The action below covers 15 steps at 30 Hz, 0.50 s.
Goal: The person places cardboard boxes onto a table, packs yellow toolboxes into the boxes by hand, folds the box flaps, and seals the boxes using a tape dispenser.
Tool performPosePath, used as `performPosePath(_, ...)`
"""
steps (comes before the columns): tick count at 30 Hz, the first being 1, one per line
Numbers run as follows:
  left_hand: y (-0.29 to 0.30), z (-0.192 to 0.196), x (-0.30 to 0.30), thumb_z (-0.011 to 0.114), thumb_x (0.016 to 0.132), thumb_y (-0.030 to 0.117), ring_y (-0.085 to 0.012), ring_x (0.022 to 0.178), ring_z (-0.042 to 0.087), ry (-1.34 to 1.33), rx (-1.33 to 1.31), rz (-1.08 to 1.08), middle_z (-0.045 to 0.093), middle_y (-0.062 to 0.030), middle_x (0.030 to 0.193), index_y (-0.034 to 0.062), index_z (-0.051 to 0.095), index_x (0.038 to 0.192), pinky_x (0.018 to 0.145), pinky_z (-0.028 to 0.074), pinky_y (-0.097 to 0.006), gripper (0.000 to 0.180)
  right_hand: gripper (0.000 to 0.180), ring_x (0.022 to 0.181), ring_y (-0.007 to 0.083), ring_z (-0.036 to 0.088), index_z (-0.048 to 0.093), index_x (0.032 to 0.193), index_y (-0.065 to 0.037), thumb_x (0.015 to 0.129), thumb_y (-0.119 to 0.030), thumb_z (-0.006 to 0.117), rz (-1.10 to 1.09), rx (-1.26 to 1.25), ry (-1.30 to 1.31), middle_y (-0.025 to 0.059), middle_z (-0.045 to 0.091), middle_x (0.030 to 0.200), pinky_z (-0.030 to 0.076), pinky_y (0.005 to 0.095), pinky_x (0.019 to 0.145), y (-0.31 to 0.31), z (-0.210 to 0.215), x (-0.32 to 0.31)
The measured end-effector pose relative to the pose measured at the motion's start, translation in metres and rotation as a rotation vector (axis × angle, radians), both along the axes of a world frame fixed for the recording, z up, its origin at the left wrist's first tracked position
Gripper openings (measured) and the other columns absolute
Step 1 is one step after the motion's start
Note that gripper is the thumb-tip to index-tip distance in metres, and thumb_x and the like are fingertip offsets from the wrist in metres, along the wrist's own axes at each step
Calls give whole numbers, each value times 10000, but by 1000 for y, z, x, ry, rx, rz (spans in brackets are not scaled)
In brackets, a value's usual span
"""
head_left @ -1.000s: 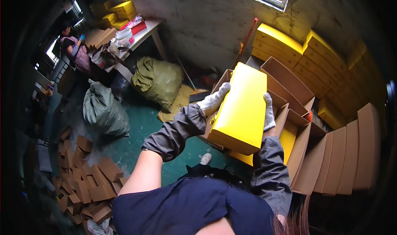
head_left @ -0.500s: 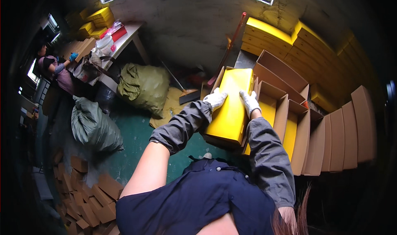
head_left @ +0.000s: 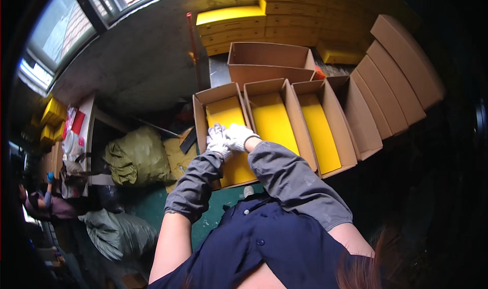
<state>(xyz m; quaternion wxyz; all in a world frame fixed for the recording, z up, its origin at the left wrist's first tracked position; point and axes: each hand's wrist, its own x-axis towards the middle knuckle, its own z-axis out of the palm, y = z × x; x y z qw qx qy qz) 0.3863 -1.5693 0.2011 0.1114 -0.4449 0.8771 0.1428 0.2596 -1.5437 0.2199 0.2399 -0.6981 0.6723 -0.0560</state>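
The leftmost cardboard carton (head_left: pixel 200 121), with its top uncovered, holds a yellow box (head_left: pixel 226 109) lying down inside it. My left hand (head_left: pixel 218 141), in a white glove, rests on top of this box with its fingers stretched out. Right against it, my right hand (head_left: pixel 239 136), also gloved, lies on the same box with the fingers pointing left. The two hands touch and partly overlap, which hides some fingertips. Neither hand is wrapped round the box. To the right stand a second carton (head_left: pixel 305 145) and a third carton (head_left: pixel 347 141), each with a yellow box inside.
An uncovered carton (head_left: pixel 272 74) stands crosswise behind the row. More cartons (head_left: pixel 386 80) lean in a row at right. Yellow boxes (head_left: pixel 290 22) are stacked along the wall. An olive sack (head_left: pixel 140 156), a grey-green sack (head_left: pixel 119 235) and a person (head_left: pixel 43 202) at a table are on the left.
The yellow box between my hands has gone down into the leftmost carton. My hands have let go of its sides and come together on top. The view has turned to the right.
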Motion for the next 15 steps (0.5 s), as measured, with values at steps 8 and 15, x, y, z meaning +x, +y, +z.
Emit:
performPosePath(8, -20, 149, -75, 537, 953, 514, -328, 1076, 644, 414, -10, -196, 668, -168, 1180, 49, 610, 1257, 906, 493, -451, 560, 327, 1033, 356, 633, 656, 1099, -68, 810, -211, 710, -548, -752, 130, 153, 662, 1105, 511, 438, 933, 197, 91, -223)
performPosePath(15, -64, 151, -309, 527, 1022, 263, -241, 1007, 664, 1288, 1600, 294, 677, -95, 1094, 42, 606, 1166, 909, 543, -364, 275, 377, 1099, 376, 616, 637, 1175, -96, 870, -318, 645, -904, -87, 107, 192, 638, 1168, 505, 459, 948, 258, 8, -408)
